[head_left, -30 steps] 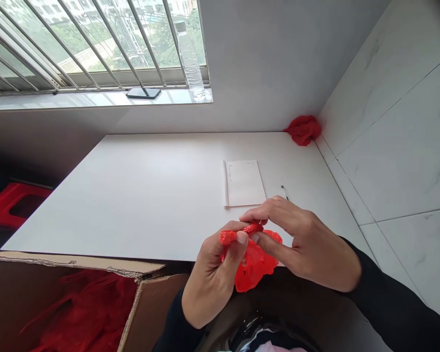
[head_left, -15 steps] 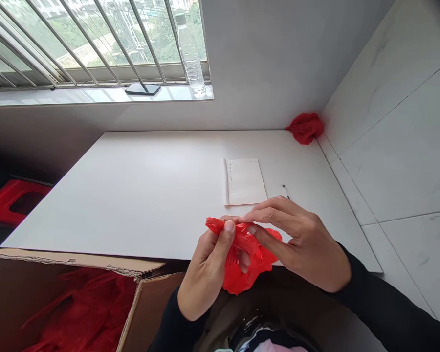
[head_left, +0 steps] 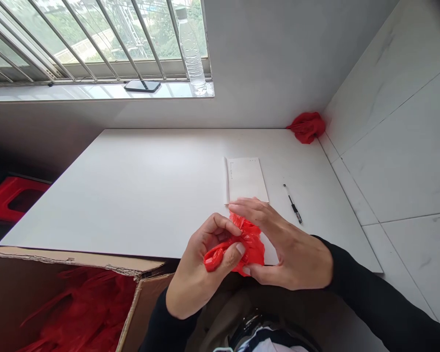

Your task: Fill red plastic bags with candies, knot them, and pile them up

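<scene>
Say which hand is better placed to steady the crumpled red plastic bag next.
Probably the left hand: it pinches the red bag, while the right hand curves more openly around it.

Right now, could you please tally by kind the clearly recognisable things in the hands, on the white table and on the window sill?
Red bundles: 2 (held bundle, corner bundle)
Notepad: 1
Pen: 1
Phone: 1
Bottle: 1
Total: 6

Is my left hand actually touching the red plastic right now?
Touching. The head view shows the left hand gripping the crumpled red plastic, its thumb lying right on it.
</scene>
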Motion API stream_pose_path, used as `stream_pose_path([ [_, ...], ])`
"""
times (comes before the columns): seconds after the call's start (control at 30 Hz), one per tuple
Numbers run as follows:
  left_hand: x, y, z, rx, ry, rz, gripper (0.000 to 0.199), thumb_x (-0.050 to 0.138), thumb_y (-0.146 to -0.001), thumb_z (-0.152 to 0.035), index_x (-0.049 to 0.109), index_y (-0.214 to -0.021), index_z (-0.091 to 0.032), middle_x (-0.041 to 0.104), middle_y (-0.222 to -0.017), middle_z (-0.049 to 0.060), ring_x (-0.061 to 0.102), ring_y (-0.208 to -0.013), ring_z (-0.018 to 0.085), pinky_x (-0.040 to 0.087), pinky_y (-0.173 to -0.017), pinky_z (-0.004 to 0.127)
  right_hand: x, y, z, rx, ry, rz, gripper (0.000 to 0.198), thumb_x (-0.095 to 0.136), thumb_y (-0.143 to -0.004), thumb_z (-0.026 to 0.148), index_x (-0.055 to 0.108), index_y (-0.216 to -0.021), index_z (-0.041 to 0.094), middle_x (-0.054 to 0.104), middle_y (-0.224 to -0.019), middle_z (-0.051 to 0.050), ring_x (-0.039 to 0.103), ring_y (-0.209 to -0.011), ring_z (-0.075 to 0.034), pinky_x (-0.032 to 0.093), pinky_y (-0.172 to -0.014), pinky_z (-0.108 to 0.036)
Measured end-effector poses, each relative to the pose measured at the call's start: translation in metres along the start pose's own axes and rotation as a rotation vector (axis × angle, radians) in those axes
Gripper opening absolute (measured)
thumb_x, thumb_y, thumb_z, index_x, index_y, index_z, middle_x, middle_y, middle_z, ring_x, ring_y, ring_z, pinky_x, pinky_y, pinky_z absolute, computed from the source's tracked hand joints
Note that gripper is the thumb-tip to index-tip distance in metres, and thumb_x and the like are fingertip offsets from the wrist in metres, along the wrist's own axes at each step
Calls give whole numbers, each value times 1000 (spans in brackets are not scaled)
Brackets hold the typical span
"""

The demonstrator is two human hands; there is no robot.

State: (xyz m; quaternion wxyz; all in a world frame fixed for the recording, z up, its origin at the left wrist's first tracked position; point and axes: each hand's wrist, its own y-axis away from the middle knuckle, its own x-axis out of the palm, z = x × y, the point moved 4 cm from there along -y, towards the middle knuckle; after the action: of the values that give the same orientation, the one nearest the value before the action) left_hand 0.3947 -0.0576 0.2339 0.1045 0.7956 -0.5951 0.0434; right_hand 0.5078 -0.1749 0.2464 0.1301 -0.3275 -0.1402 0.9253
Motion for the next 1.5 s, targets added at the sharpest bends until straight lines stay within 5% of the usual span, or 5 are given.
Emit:
stream_pose_path([
  [0.2,-4,0,-1,187,-450,-90,20,58,-93,-11,53,-107,-25,60,-99,1,61,-86,12,52,-76,23,8,-4,-19,65,56,16,47,55,-88,8,52,-133,20,68,-117,-2,63,-108,-17,23,-123,-48],
  [0.33,-5,-4,5,446,-815,-256,37,54,-84,4,57,-110,-23,62,-99,2,61,-86,11,52,-76,21,6,-3,-22,230,-55,-27,33,60,-91,20,60,-124,20,70,-104,-2,64,-92,-18,49,-92,-37],
  [0.6,-5,-4,14,738,-888,-442,30,65,-84,2,56,-107,-16,59,-97,5,59,-89,11,51,-75,22,17,-3,-40,523,-666,68,39,42,-105,46,57,-130,20,59,-78,1,51,-65,-11,43,-62,-26],
  [1.17,-16,24,28,743,-930,-439,48,68,-79,5,67,-116,-25,70,-108,6,66,-100,22,56,-82,35,-5,9,-60,421,-558,-272,20,59,-98,30,63,-117,25,60,-96,-2,59,-86,-15,51,-81,-30],
  [1.5,-44,57,84,152,-471,-785,12,63,-94,-31,63,-86,-22,65,-85,-1,61,-77,13,48,-72,23,-7,67,-122,690,-263,-487,30,54,-100,48,62,-113,22,66,-110,-6,62,-96,-20,48,-94,-40],
])
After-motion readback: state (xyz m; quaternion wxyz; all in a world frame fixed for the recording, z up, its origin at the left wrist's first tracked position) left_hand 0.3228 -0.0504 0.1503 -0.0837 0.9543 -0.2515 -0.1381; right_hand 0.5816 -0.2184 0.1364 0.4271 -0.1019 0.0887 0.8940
